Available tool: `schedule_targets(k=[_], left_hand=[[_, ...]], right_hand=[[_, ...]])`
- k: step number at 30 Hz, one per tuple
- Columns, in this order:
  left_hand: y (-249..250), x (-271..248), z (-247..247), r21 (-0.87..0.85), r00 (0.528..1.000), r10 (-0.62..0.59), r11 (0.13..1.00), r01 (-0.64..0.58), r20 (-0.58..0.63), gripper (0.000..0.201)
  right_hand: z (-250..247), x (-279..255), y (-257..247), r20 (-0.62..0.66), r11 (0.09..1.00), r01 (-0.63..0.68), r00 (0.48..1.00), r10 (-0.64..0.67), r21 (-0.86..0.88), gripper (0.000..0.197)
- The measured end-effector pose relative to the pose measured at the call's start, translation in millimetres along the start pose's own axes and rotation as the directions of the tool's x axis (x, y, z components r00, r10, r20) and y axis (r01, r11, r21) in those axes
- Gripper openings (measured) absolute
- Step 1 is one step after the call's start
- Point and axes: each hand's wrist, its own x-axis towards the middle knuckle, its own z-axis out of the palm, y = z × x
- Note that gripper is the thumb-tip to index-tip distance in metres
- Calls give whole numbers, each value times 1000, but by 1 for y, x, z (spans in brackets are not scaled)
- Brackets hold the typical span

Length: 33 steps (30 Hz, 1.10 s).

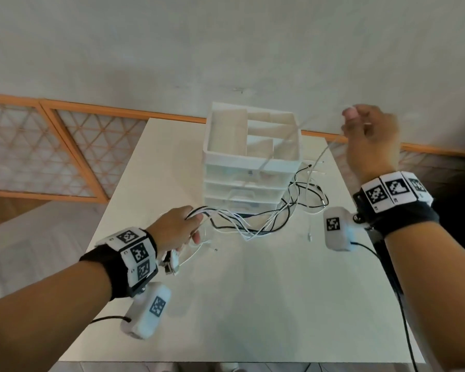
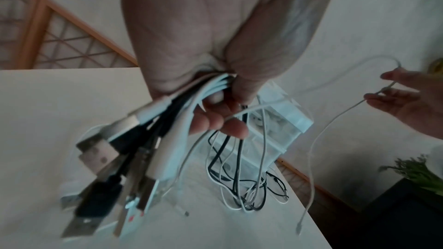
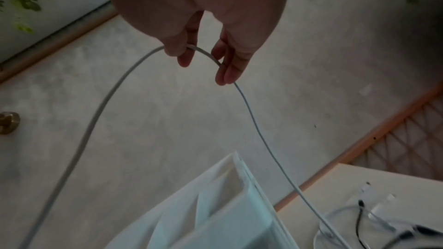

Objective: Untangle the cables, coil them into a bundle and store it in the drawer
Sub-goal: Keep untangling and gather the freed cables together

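One white cable drawn up and clear of the tangle

Head view: left hand (image 1: 181,228) low at 8 o'clock of the drawer unit (image 1: 250,157), fingers curled round the gathered plug ends; cables (image 1: 269,221) trailing toward 3 o'clock along the unit's foot, loose loops lying on the table (image 1: 226,304). Right hand (image 1: 371,140) raised at 2 o'clock, well apart, pinching the white cable (image 1: 320,157), which slants down toward 7 o'clock into the heap.
Left wrist view: plugs (image 2: 100,158) fanned toward 7 o'clock below the closed fist, strands hanging at 5 o'clock; the lifted strand's free end (image 2: 299,228) dangling off the table edge.
Right wrist view: strand arched over lightly curled fingertips (image 3: 184,58), both legs falling toward 6 o'clock. Judged: untangling underway, drawers all closed, pull direction away from the left hand.
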Motion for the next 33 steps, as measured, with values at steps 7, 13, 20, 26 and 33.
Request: schedule_targets(k=[7, 13, 20, 26, 33], left_hand=[[7, -7, -2, -109, 999, 3, 994, -6, -34, 25], [29, -10, -5, -238, 998, 55, 970, -55, -6, 24], [49, -7, 9, -153, 988, 97, 985, -78, 122, 21], [56, -8, 11, -174, 990, 118, 979, -103, 80, 24], [46, -13, 7, -284, 986, 113, 956, -73, 127, 23]], right_hand=[[-4, 3, 8, -35, 977, -52, 998, 60, 207, 11], [14, -69, 58, 468, 927, -271, 804, 367, -261, 50], [48, -138, -10, 527, 966, 241, 812, -251, 88, 53], [63, -139, -31, 614, 966, 233, 748, -254, 115, 10], [60, -127, -22, 523, 985, -124, 851, 44, 118, 17]])
